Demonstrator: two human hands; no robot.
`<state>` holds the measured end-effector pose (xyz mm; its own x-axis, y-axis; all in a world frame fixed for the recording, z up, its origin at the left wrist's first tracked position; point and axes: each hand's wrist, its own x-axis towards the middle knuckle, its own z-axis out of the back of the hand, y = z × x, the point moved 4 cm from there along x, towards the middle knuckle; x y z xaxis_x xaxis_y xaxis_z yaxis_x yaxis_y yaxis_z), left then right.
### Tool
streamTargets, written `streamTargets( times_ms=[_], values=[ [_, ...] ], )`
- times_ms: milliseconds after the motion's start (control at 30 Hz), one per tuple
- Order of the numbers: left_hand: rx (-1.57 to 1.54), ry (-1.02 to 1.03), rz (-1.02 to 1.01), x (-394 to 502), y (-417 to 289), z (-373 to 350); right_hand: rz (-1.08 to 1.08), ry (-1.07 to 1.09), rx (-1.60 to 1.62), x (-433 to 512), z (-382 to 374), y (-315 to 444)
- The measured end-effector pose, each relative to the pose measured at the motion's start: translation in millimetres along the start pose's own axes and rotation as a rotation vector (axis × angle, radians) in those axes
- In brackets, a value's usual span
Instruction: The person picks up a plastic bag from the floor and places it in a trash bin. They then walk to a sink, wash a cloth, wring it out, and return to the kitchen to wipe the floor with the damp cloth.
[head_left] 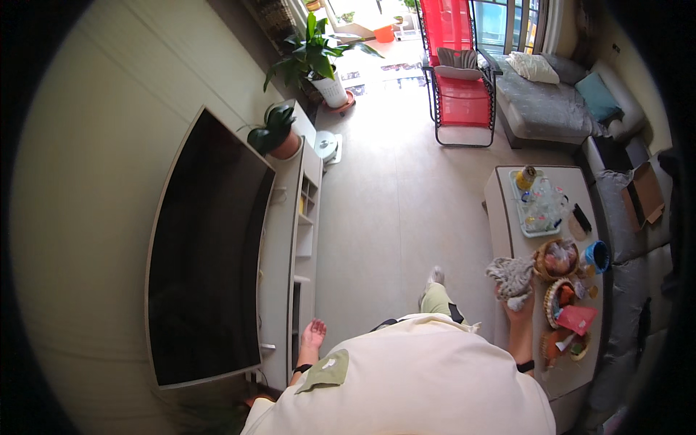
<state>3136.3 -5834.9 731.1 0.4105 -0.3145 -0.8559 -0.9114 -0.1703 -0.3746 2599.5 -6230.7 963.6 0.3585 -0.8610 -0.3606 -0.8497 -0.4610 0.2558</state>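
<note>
My right hand (521,312) grips a bunched grey and white cloth (510,276), held over the near side of the light coffee table (503,228). Much of that hand is hidden beneath the cloth. Close by on the tabletop stand a wicker basket (538,266) with a plastic bag in it and a second basket (550,304) beside a pink packet (577,319). My left hand (314,333) hangs empty near the long white TV cabinet (280,244), its palm showing and its fingers loosely apart.
A tray of glasses (516,212), a blue-lined bin (598,256) and a black remote-like object (582,217) are on the table. A grey sofa (625,277) runs along the right. Ahead stands a red folding recliner (463,103); potted plants (283,144) and a large television (212,255) line the left.
</note>
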Motion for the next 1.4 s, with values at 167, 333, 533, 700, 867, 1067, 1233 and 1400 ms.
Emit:
streamTargets(
  times_ms=[167, 333, 533, 700, 867, 1067, 1233, 1400],
  values=[
    [0.132, 0.078, -0.009, 74.0, -26.2, -172.6, 0.036, -0.088, 0.12, 128.1, -17.1, 8.8],
    [0.295, 0.184, 0.021, 124.8, -37.9, -261.5, -0.018, 0.091, -0.014, 307.5, -103.9, 15.7],
    [0.102, 0.053, 0.114, 208.7, -77.3, -356.3, -0.149, 0.238, -0.108, 527.1, -234.0, 1.1],
    [0.113, 0.035, 0.173, 299.0, -125.7, -465.7, -0.189, 0.118, -0.058, 683.7, -282.2, -24.1],
    [0.324, 0.169, 0.266, 372.6, -194.5, -657.2, -0.086, 0.116, -0.044, 789.8, -325.6, -13.2],
    [0.382, 0.305, -0.039, 419.3, -270.5, -1002.4, 0.038, 0.054, -0.076, 930.3, -355.4, 27.9],
    [0.393, 0.575, 0.003, 422.6, -286.2, -1257.0, 0.051, 0.077, -0.066, 1079.4, -397.7, 51.8],
    [0.385, 0.659, 0.024, 424.7, -315.1, -1452.8, -0.08, 0.132, -0.075, 1255.6, -505.3, 69.5]
  ],
)
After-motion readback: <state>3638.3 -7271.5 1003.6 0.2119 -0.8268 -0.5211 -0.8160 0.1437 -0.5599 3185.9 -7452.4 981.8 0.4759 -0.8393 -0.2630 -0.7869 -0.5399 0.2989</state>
